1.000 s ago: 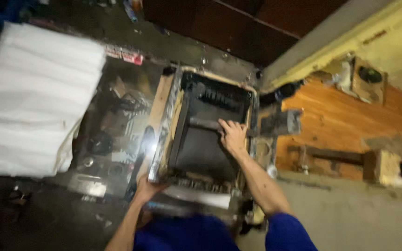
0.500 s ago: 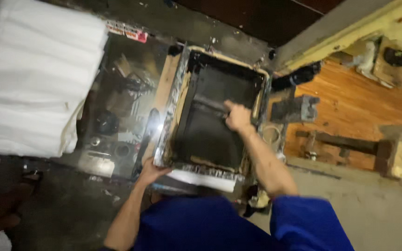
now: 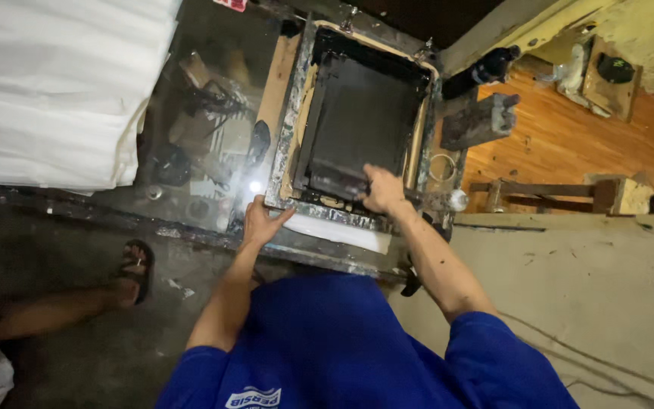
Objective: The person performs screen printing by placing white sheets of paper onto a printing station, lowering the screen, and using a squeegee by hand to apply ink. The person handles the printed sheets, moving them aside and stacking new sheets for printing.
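Overhead, a large white stack of sheets (image 3: pixel 47 83) fills the glass-topped table's (image 3: pixel 191 98) far left, with a small red-and-white label (image 3: pixel 230 4) at its top edge. Centre: a paint-spattered, black-inked printing screen frame (image 3: pixel 285 140) lies flat beside a wooden bench (image 3: pixel 569 144). Right hand (image 3: pixel 382 191) closes over a dark squeegee (image 3: pixel 338 183) at the near edge; left hand (image 3: pixel 261 223), fingers spread, presses the near-left corner, gripping nothing.

Glass-topped worktable (image 3: pixel 191 151), paint-stained along its edge. On it: printing screen frame (image 3: pixel 285 144) at centre, stack of white sheets (image 3: pixel 47 83) at left, white strip (image 3: pixel 338 231) at near edge under frame.
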